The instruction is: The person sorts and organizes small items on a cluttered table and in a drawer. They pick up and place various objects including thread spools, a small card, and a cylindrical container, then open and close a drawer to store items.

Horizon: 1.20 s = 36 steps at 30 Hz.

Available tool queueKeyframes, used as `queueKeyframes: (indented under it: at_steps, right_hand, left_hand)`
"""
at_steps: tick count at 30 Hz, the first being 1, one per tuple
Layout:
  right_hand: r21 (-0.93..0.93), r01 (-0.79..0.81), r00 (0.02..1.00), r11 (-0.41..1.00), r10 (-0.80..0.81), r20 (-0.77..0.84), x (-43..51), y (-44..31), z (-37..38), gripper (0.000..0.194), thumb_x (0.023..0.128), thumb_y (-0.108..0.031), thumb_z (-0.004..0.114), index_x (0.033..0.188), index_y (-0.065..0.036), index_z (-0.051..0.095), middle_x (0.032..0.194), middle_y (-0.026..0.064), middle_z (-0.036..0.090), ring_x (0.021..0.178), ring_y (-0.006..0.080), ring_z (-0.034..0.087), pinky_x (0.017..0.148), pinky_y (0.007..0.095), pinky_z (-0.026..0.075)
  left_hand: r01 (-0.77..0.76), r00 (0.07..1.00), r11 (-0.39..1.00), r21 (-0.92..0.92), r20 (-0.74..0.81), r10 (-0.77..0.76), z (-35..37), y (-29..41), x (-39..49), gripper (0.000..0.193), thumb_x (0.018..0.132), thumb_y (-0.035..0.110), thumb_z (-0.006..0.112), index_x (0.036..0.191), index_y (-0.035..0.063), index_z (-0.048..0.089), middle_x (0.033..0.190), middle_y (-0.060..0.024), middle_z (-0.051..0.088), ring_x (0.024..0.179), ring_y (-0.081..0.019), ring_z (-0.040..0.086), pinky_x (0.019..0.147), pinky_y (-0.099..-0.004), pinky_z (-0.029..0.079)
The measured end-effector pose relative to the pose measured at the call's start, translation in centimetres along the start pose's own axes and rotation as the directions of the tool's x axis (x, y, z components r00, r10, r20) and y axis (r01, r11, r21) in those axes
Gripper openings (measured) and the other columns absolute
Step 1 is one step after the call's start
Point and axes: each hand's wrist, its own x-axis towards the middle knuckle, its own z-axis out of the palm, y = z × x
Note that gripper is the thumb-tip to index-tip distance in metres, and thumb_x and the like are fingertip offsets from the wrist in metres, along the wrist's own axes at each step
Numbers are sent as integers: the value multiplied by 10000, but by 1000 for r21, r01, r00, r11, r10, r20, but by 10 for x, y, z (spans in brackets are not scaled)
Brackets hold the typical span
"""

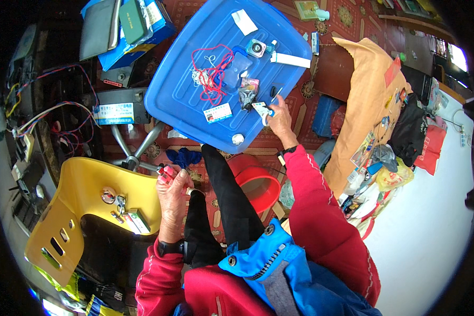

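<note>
My left hand (173,193) is closed around a small pinkish-red object with black parts (166,173), held above the floor beside a yellow chair. My right hand (280,117) is over the near right edge of a blue plastic lid (173,100). Its thumb side meets a blue-and-white ring-shaped item (267,117), while the index finger reaches towards a thin pale stick (277,93) and a small black oval piece (273,91); whether it grips any of these is unclear. Nearby on the lid are a small plastic packet (248,94), a printed card (217,113) and a tangled red cord (211,85).
A white-and-blue device (256,47) and a white strip (290,60) also lie on the lid. On the left, the yellow chair (114,173) carries small items. A red bucket (274,189) stands below the lid; brown paper (351,102) spreads on the right.
</note>
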Motion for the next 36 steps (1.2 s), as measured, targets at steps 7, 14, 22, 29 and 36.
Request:
queueKeyframes:
  at_steps: [7,14,22,29,36]
  right_hand:
    - [-46,146,989,988,-145,33,-1,0,10,280,663,-74,756,935,-38,700,1394,105,428,1150,308,493,936,392,456]
    - [367,16,992,930,32,-124,-15,9,25,243,680,-57,746,915,-42,685,1027,78,644,892,306,618,793,367,494]
    - [963,-229,653,-138,713,258,34,29,1,249,812,-121,733,1015,-98,590,965,24,641,783,163,644,523,275,389]
    - [862,-435,860,260,402,313,-12,-13,-33,202,816,-127,722,975,-32,639,859,45,666,702,126,622,492,223,402]
    - [824,-465,797,323,-251,549,-79,-120,-72,327,780,-119,760,1051,14,632,926,52,675,807,128,648,692,266,524]
  left_hand:
    - [-44,999,999,-22,2,44,2,-6,4,111,859,106,638,898,57,546,673,-9,544,594,-91,504,553,-223,395]
    - [-9,1000,1000,-2,23,9,3,-2,6,107,863,104,631,901,56,543,681,-8,546,600,-87,497,569,-224,399]
    - [-11,1000,1000,-11,10,12,2,0,7,129,866,121,642,897,59,534,692,-9,540,629,-98,519,591,-244,420]
    - [21,991,1000,16,135,-23,22,8,14,114,871,107,616,851,71,509,698,-42,537,628,-150,519,617,-294,441]
    - [182,964,983,8,197,-180,41,-6,42,224,872,227,672,956,55,555,1065,-108,637,892,-195,633,754,-353,539]
